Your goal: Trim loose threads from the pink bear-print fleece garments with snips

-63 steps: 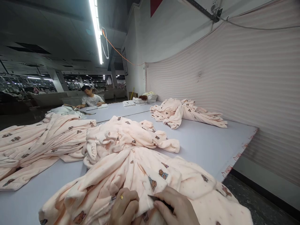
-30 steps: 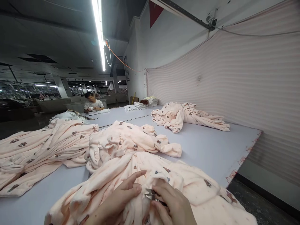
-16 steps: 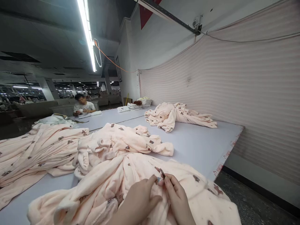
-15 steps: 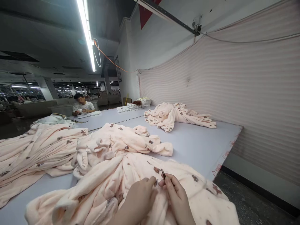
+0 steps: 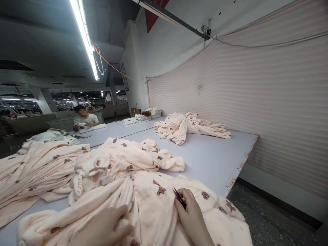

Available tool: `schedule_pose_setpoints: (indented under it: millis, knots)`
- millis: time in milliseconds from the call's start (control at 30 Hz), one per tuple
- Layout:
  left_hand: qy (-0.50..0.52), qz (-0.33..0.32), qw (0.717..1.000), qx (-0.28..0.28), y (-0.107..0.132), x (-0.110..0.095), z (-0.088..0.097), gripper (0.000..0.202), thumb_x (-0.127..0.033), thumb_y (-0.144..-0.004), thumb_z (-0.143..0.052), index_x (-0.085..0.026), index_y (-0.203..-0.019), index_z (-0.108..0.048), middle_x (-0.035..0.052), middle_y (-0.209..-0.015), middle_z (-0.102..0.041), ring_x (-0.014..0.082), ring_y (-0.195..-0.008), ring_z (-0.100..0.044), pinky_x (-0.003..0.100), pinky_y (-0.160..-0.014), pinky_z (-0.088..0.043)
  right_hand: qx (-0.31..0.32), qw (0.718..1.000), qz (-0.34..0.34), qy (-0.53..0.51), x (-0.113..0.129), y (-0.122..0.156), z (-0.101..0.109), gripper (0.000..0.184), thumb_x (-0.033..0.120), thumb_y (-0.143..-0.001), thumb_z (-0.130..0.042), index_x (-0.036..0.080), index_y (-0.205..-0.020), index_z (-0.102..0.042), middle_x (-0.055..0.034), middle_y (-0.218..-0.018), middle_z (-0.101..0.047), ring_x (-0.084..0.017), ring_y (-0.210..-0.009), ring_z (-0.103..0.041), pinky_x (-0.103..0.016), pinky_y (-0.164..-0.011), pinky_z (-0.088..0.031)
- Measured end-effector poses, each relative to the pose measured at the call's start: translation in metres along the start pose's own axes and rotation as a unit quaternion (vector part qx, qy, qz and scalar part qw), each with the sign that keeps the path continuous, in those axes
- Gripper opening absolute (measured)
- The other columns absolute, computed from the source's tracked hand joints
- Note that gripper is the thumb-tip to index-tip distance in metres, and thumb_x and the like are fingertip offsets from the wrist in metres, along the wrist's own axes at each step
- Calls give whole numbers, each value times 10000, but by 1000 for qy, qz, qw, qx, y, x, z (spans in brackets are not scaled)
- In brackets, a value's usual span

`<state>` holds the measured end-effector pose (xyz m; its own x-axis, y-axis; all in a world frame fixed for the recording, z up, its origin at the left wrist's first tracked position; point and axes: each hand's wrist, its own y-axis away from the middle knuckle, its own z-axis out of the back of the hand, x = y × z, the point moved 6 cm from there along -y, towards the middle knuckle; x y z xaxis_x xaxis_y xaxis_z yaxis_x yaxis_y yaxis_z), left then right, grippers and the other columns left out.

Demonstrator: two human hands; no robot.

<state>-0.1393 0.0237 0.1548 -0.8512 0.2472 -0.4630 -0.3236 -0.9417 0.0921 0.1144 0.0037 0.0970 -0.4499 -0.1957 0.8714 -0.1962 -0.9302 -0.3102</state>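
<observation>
1. Watching my right hand (image 5: pixel 189 209), fingers closed round thread snips (image 5: pixel 180 199).
2. Left hand (image 5: pixel 107 223) blurred, grip unclear to me, against the bear-print fleece garment (image 5: pixel 156 208), nearest on the table (image 5: pixel 207 153).
3. Exposed blades could nick bunched folds.

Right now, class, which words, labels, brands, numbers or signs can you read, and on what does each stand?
No text is legible.
Red markings along the right edge of the grey table: too small to read.
Dark-framed rectangular panel on the pale wall: too small to read.
Peach plush garment with brown bear-like prints: no lettering visible.
White shirt on the seated person: no lettering legible.
</observation>
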Motion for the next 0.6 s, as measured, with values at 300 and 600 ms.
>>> schedule_pose_setpoints:
  millis: [300, 600]
  knots:
    - [204, -93, 975, -6, -17, -64, -41, 203, -309, -864, -420, -207, -805, -585, 6, -821, -634, 192, -823, -584, 250, -725, -451, 48, 981, 35, -184, 20, 23, -41, 68, 280, -854, -434, 232, -852, -482, 46, -722, -471, -115, -552, -459, -208, -510, -361]
    - [230, -88, 968, -56, 3, -51, -24, 204, -334, -848, -452, -238, -755, -607, 8, -749, -648, 192, -746, -573, 244, -690, -484, 76, 989, 121, 27, 47, 25, -18, 200, 326, -845, -533, 287, -1013, -634, -7, -906, -604, -162, -788, -633, -221, -673, -468]
